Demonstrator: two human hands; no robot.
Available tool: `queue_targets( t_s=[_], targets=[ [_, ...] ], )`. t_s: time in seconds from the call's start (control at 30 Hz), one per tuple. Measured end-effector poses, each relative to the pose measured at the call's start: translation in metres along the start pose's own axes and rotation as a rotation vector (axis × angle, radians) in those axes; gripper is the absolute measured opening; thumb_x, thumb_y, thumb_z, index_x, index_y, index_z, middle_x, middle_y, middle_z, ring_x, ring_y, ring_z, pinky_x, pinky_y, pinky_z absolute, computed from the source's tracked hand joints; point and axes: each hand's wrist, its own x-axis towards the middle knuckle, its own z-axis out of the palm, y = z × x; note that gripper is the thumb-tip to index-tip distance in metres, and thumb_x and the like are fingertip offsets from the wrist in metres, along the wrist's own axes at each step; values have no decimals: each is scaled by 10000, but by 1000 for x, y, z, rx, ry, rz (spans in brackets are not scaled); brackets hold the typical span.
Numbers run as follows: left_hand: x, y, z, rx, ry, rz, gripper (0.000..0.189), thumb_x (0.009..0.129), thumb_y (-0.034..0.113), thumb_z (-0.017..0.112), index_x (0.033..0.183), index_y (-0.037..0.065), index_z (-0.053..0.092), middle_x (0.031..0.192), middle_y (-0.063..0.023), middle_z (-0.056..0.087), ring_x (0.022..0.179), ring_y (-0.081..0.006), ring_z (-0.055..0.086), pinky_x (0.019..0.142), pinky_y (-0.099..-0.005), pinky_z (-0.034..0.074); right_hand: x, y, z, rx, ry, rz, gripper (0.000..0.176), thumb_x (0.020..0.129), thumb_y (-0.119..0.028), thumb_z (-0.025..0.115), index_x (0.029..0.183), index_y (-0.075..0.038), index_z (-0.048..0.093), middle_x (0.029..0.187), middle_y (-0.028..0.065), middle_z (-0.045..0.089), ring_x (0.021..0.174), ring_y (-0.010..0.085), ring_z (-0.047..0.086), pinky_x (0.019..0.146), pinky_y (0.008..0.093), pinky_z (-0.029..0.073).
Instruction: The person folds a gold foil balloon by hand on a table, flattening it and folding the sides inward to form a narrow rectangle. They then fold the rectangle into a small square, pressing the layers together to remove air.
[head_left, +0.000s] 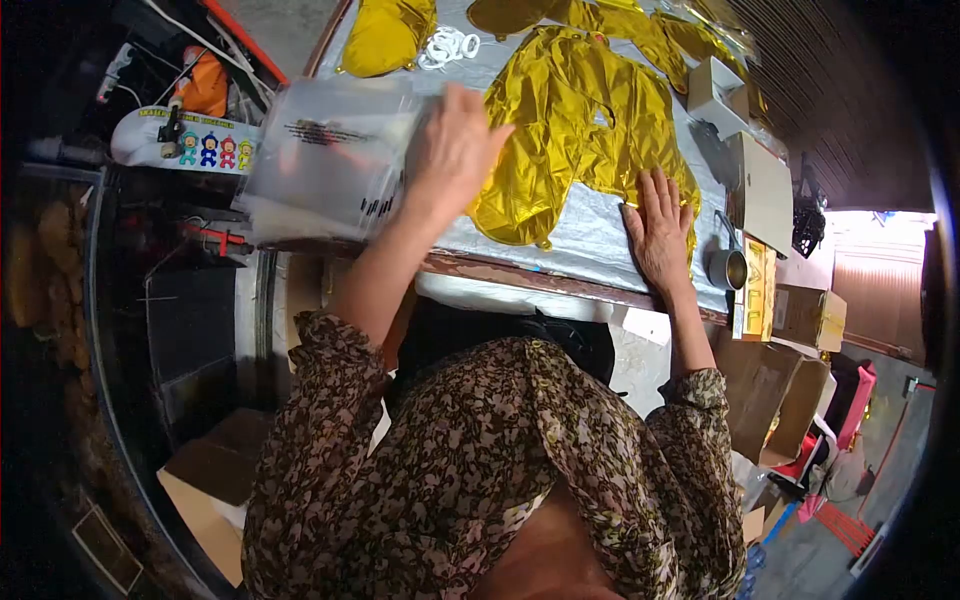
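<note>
Head view, two hands at a table's near edge. My left hand (pixel 455 140) is closed on the right end of a clear plastic bag (pixel 330 160), thumb side up. The bag is motion-blurred and hangs out past the left end of the table (pixel 590 245). My right hand (pixel 660 230) lies flat, fingers spread, pressed on the near right lobe of the gold foil balloon (pixel 590 110).

Key relation: the balloon lies flat on the silver table cover between the two hands, its long axis running from the near edge away from me. The right hand rests on it. The left hand is just beside its left margin, fingertips over the foil, and I cannot tell whether they touch. The bag's long axis runs crosswise, to the left of the balloon.

Writing: the dark print on the bag is blurred and unreadable. A white strip (pixel 200 145) left of the bag carries four cartoon figures under a line of text too small to read. A yellow packet (pixel 755 290) beside a metal cup (pixel 728 268) bears illegible print.
</note>
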Motion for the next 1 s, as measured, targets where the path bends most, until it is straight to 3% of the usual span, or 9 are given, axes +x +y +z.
queue_targets(
  t_s=[0.03,0.1,0.3,0.47,0.53,0.67,0.87,0.9,1.0],
  targets=[
    [6,-9,3,0,-1,4,489,940,273,772,1217,-93,604,1214,-247,568,1138,-374,612,987,-480,541,0,-1,-1,0,2,4,628,1071,-385,556,1614,-123,379,1696,131,318,1567,371,260,1237,621,165],
    [11,-30,19,192,150,158,472,881,297,828,1057,-103,649,1147,-284,566,1068,-448,614,921,-478,539,0,-1,-1,11,-1,8,631,1071,-394,557,1610,-112,385,1695,137,319,1563,378,266,1238,620,166],
    [15,-37,33,111,140,120,360,867,255,837,1010,-33,675,1122,-219,597,1102,-424,590,954,-457,507,0,3,2,39,-4,5,670,1056,-497,545,1599,-128,406,1693,153,315,1562,410,263,1227,669,157],
    [9,-37,35,72,159,97,282,870,218,826,911,-1,653,1028,-200,638,955,-410,648,846,-491,538,-1,7,6,62,4,-25,681,1049,-492,555,1604,-130,396,1694,151,312,1559,413,265,1221,682,163],
    [4,-42,34,38,200,172,261,882,197,811,874,4,636,937,-190,674,865,-407,670,782,-488,542,-3,5,1,54,-6,-46,665,1055,-463,557,1606,-129,391,1691,149,319,1560,399,269,1228,655,165],
    [-16,-60,12,-86,56,125,259,893,216,798,879,11,640,854,-170,712,810,-383,695,717,-460,534,-8,-4,-9,56,-38,-111,650,1046,-421,589,1599,-136,402,1680,152,343,1544,396,310,1234,618,195],
    [10,-61,-19,-44,-59,38,330,900,334,794,924,21,689,905,-152,735,878,-355,714,768,-453,538,-11,-8,-17,75,-75,-112,670,1029,-420,617,1607,-159,400,1680,137,348,1546,391,310,1236,614,207],
    [34,-78,-13,38,27,170,326,919,358,764,1017,49,732,969,-156,751,947,-366,717,827,-444,545,-12,-9,-19,84,-73,-110,672,1026,-410,624,1604,-149,402,1679,140,348,1545,391,310,1239,610,202],
    [108,-73,-6,87,134,322,307,919,374,734,1059,102,746,1088,-157,739,1017,-391,684,854,-491,537,-13,-12,-21,106,-75,-98,658,1024,-389,630,1587,-121,420,1675,149,351,1544,399,308,1237,605,198]
  ],
)
